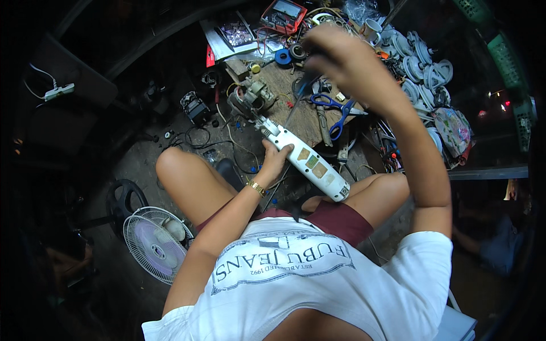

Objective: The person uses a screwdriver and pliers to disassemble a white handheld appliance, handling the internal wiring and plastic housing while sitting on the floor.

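My left hand (pixel 275 161) is wrapped around a long white plastic fan housing (pixel 310 163), which slants across my lap between my knees. A bare fan motor (pixel 259 95) is at its far end, beside the wooden board. Blurred by motion, my right hand (pixel 341 65) is raised over the board, its fingers curled around the dark handle of what looks like a screwdriver (pixel 297 104). The thin shaft points down toward the far end of the housing; whether the tip touches it I cannot tell. Blue-handled scissors (pixel 339 113) lie just below my right hand.
A wooden board (pixel 298 128) bears tools and a blue tape roll (pixel 282 57). Beyond it stands a red-cased meter (pixel 282 14). White coil-like parts (pixel 421 65) are heaped at far right. A caged fan (pixel 156 243) is at left, and loose wires (pixel 199 136) lie on the floor.
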Demonstrator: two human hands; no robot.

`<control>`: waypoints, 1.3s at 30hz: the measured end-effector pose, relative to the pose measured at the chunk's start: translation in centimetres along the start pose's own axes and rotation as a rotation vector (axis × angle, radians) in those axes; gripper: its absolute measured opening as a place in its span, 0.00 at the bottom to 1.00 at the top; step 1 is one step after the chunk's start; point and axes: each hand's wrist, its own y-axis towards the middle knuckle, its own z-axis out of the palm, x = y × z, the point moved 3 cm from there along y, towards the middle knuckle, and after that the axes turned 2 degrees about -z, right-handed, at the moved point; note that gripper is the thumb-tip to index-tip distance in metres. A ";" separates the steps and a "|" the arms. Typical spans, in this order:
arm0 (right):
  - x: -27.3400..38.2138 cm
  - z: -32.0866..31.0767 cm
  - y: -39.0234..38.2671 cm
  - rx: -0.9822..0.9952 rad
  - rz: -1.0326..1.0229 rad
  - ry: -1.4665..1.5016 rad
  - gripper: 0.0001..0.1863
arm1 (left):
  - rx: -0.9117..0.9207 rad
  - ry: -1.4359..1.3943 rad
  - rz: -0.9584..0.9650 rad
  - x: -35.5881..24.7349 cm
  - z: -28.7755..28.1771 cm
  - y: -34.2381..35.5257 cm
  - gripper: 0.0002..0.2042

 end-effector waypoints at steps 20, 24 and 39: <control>-16.6 14.0 -21.3 -0.828 1.150 0.990 0.16 | 0.055 -0.082 -0.007 -0.4 0.2 -0.2 0.29; -15.2 11.9 -19.3 -0.295 0.765 -0.168 0.30 | 0.040 -0.040 0.006 0.3 0.0 0.1 0.28; -7.2 20.8 -12.6 0.207 0.404 -0.111 0.08 | 0.053 -0.030 -0.006 -0.1 0.0 0.0 0.36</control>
